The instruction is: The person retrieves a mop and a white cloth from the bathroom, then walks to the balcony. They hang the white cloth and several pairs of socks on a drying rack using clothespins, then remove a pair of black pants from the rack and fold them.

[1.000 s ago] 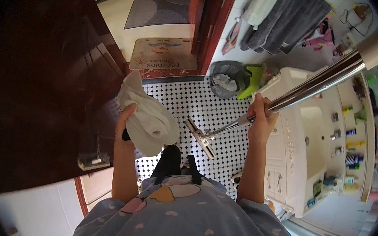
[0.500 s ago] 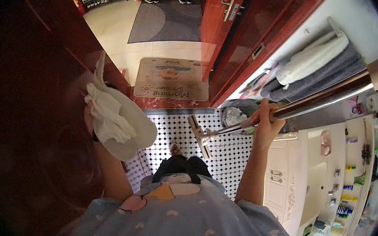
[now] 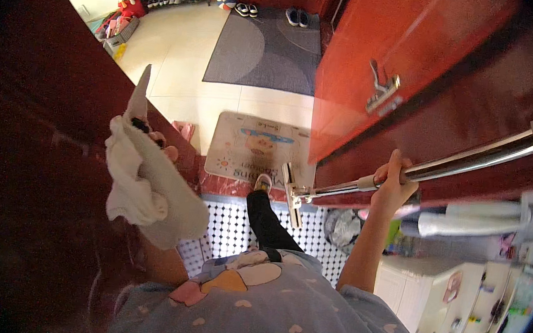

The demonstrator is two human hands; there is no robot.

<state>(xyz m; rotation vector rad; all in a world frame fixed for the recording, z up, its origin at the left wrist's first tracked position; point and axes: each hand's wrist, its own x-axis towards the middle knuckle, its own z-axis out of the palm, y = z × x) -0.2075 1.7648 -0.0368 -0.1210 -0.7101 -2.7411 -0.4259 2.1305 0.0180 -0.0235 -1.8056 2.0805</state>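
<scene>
Holding squeegee (image 3: 293,197) and cloth (image 3: 159,188), now nearer doormat (image 3: 260,148)

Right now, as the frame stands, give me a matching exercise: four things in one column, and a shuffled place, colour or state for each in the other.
1. cloth
2. pole
3. ball
4. rug

A. red, white and blue
B. in the right hand
C. grey, flat on the floor
D. in the left hand

Pairs: 1-D, 2-B, 3-A, 4-C

Grey rug (image 3: 266,49), beach ball (image 3: 226,1), red door (image 3: 414,58), printed mat (image 3: 230,138)
</scene>
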